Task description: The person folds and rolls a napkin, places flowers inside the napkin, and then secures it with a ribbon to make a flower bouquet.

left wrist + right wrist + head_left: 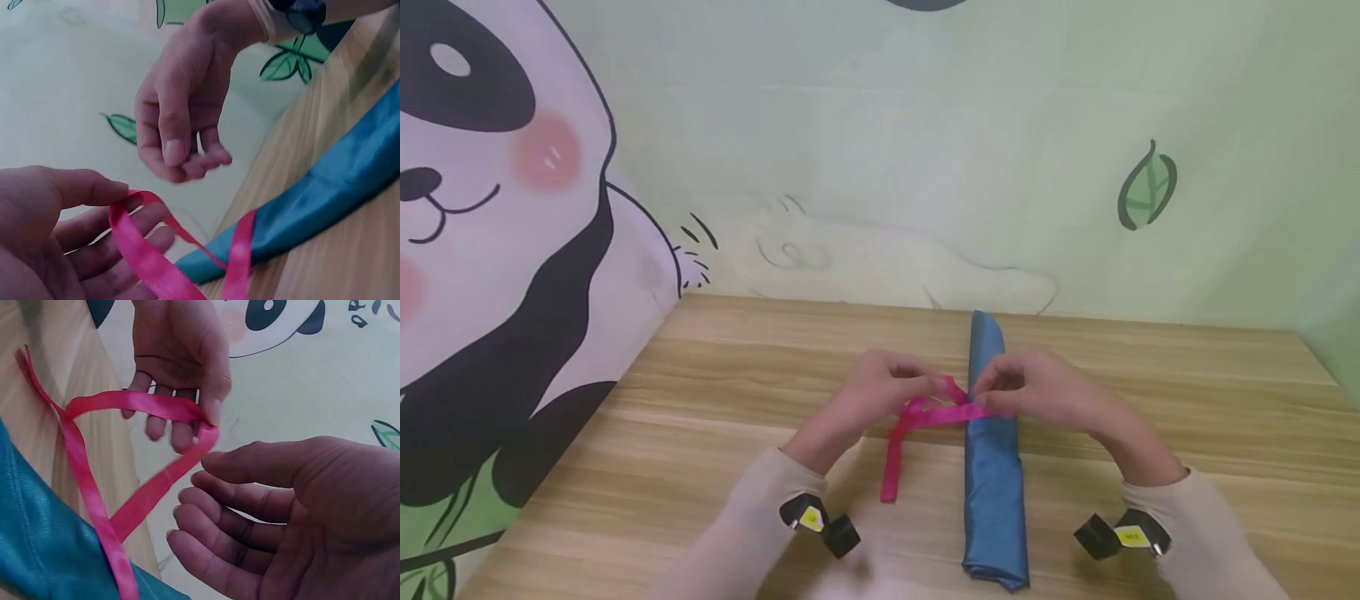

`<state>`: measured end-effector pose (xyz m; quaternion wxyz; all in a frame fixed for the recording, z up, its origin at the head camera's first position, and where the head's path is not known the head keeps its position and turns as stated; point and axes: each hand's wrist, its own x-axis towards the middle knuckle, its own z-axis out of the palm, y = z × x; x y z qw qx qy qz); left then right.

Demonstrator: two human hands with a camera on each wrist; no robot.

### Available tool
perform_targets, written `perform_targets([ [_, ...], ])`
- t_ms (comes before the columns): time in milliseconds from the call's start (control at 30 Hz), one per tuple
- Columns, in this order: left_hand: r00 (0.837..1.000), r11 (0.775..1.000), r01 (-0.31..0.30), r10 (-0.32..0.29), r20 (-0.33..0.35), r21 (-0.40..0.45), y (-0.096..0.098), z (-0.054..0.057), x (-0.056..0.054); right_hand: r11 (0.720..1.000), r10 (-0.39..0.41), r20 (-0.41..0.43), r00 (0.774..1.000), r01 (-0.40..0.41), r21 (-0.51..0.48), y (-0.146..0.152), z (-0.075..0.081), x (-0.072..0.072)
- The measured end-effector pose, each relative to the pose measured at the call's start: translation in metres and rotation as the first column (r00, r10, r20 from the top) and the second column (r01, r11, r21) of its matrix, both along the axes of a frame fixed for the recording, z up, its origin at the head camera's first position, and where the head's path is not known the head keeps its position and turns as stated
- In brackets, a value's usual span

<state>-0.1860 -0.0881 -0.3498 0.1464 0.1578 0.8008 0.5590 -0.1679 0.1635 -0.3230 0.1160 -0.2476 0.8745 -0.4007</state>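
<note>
A long, narrow folded blue cloth (992,500) with a satiny sheen lies lengthwise on the table. Across its upper half runs a pink ribbon (943,415), whose loose tail hangs to the left. My left hand (876,392) pinches a loop of this ribbon between thumb and forefinger, left of the cloth; the left wrist view shows the loop (145,250) bending over the fingers. Over the cloth hovers my right hand (1045,387), its fingers loosely bent. In the right wrist view the right hand's thumb and forefinger (250,465) are close beside the ribbon loop, holding nothing.
The wood-grain table (730,358) reaches back to a pale green wall (880,150) painted with a leaf. A big painted panda (482,250) covers the left side. Each sleeve carries a small black wrist camera, such as the one on the left (841,535).
</note>
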Motion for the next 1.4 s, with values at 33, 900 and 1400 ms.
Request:
perform_targets([
  [33, 1.0, 1.0, -0.007, 0.006, 0.019, 0.018, 0.002, -0.001, 0.002, 1.0, 0.013, 0.007, 1.0, -0.013, 0.006, 0.0, -0.001, 0.002],
  [900, 0.976, 0.944, -0.094, 0.026, 0.214, 0.316, 0.029, -0.012, 0.02, 0.986, 0.119, 0.114, 0.986, -0.104, -0.131, -0.011, -0.044, 0.024],
  [1400, 0.983, 0.992, 0.118, -0.124, 0.139, 0.052, 0.007, -0.021, 0.003, 0.992, -0.004, -0.018, 1.0, 0.006, 0.123, 0.036, -0.022, 0.015],
])
